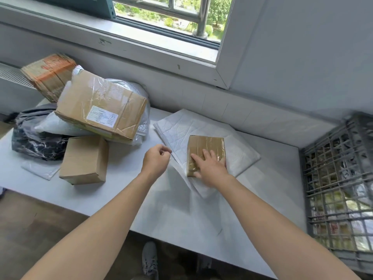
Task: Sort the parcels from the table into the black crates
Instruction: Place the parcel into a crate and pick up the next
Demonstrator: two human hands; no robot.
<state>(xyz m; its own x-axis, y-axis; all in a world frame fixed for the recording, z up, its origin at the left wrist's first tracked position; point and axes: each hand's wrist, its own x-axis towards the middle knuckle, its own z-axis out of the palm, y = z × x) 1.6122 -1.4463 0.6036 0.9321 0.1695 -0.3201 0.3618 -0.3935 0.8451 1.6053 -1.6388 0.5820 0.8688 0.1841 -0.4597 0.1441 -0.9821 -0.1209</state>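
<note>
Right hand [210,168] on one taped parcel [207,143], left hand [156,158] curled, one crate [333,158]

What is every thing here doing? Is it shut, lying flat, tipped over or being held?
right hand, fingers straight, pressing the taped box.
left hand, fingers curled beside the white envelope; grip unclear.
taped box, shut, flat on the white envelope.
white envelope, flat on the table.
big box, taped shut, tipped on bags.
plain box, shut, on the table.
crate, parcels already inside.
</note>
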